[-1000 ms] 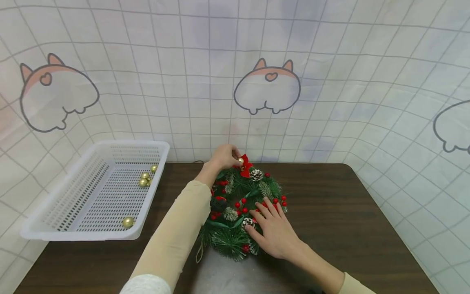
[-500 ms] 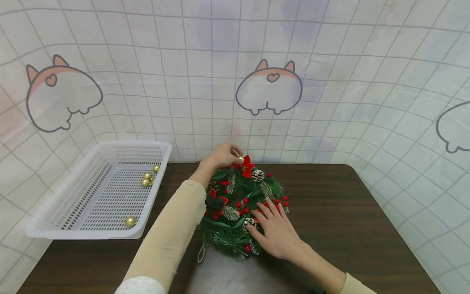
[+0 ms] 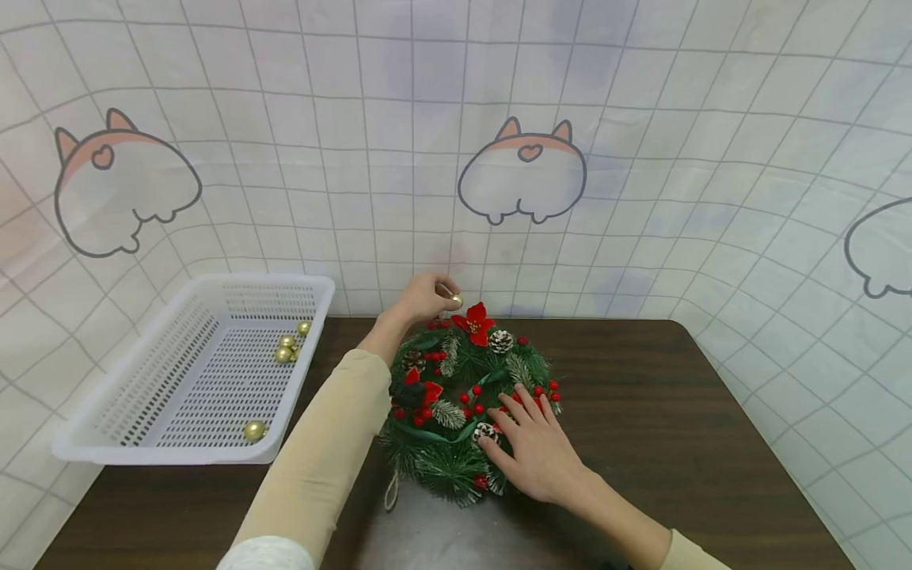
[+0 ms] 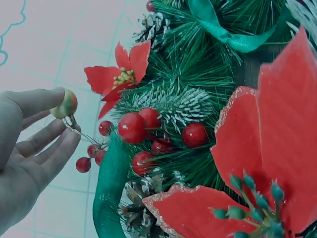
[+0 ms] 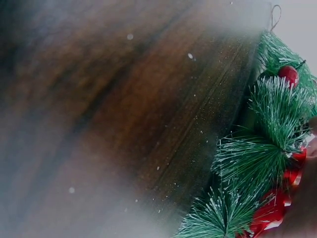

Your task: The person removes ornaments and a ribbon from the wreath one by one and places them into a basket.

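"Two findings: grip and location?"

"My left hand (image 3: 427, 299) pinches a gold bauble (image 4: 65, 105) beside the far edge of the Christmas wreath (image 3: 442, 469) on the surface (image 3: 627, 388); my right hand (image 3: 539, 455) lies on the wreath, fingers spread."

"Step?"

"Hanging the bauble, I judge; its thread (image 4: 85, 135) likely needs securing next. Whether it catches the red berries (image 4: 83, 164), I cannot tell."

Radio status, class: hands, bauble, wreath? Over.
Left hand pinches gold bauble near far edge of wreath. Right hand rests on wreath. Nothing seen blocking bauble.
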The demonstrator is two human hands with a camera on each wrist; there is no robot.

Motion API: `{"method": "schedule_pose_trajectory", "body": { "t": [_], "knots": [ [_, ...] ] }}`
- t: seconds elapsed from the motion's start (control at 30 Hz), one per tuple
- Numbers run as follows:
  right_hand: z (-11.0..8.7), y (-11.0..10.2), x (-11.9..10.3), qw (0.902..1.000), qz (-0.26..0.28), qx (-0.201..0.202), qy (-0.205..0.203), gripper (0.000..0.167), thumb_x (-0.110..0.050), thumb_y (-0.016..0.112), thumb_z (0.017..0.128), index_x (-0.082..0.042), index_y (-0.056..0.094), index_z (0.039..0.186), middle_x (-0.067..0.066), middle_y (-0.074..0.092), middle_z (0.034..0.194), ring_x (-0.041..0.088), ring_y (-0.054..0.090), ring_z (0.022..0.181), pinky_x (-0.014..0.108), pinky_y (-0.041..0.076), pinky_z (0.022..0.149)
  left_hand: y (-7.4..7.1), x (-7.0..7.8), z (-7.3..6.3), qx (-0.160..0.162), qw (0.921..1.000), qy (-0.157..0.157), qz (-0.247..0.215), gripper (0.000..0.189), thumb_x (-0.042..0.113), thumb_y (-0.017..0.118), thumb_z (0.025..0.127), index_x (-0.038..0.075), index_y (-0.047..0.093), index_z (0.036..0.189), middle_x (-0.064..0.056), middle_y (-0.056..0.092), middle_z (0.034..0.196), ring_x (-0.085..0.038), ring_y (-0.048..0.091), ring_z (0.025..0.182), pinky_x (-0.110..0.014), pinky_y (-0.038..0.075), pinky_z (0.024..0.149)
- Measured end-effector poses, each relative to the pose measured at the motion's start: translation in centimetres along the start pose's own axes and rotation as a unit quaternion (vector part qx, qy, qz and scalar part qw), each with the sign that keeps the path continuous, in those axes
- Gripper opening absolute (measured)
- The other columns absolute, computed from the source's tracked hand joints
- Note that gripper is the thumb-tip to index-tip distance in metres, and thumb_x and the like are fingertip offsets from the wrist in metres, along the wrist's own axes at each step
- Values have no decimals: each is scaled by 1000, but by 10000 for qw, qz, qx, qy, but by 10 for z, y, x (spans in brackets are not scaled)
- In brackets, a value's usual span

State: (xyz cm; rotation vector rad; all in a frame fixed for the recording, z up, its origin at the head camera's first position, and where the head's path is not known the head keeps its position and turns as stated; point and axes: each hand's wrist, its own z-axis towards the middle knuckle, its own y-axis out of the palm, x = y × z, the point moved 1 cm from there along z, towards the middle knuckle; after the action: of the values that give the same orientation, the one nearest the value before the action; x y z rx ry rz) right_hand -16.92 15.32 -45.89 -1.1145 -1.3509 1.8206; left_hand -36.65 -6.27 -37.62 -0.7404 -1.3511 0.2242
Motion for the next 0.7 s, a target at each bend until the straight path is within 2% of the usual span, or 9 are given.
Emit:
{"method": "schedule_pose_trajectory", "body": {
  "t": [0.27, 0.47, 0.7],
  "knots": [
    [-1, -1, 0, 10000, 11, 45, -52, 59, -54, 44, 107, -10, 61, 142, 19, 44, 156, 40, 17, 153, 64, 9, 120, 0, -7, 3, 253, 9996, 21, 115, 26, 15, 69, 101, 0, 67, 121, -19, 65, 120, -34, 63, 105, -47, 53, 91],
    [-2, 0, 2, 9999, -14, 84, -66, 60, -55, 43, 107, -10, 62, 142, 18, 44, 156, 40, 17, 153, 64, 8, 120, -1, -11, 4, 236, 9997, 36, -67, 30, 13, 66, 103, -1, 63, 129, -22, 62, 126, -37, 60, 114, -48, 51, 96],
    [-2, 0, 2, 9999, -27, 83, -82, 60, -55, 44, 107, -10, 61, 142, 18, 44, 156, 40, 17, 153, 64, 9, 120, -1, -17, 6, 259, 9995, 53, -145, 30, 8, 62, 103, -4, 61, 131, -24, 61, 127, -37, 62, 113, -46, 53, 93]
  ]
}}
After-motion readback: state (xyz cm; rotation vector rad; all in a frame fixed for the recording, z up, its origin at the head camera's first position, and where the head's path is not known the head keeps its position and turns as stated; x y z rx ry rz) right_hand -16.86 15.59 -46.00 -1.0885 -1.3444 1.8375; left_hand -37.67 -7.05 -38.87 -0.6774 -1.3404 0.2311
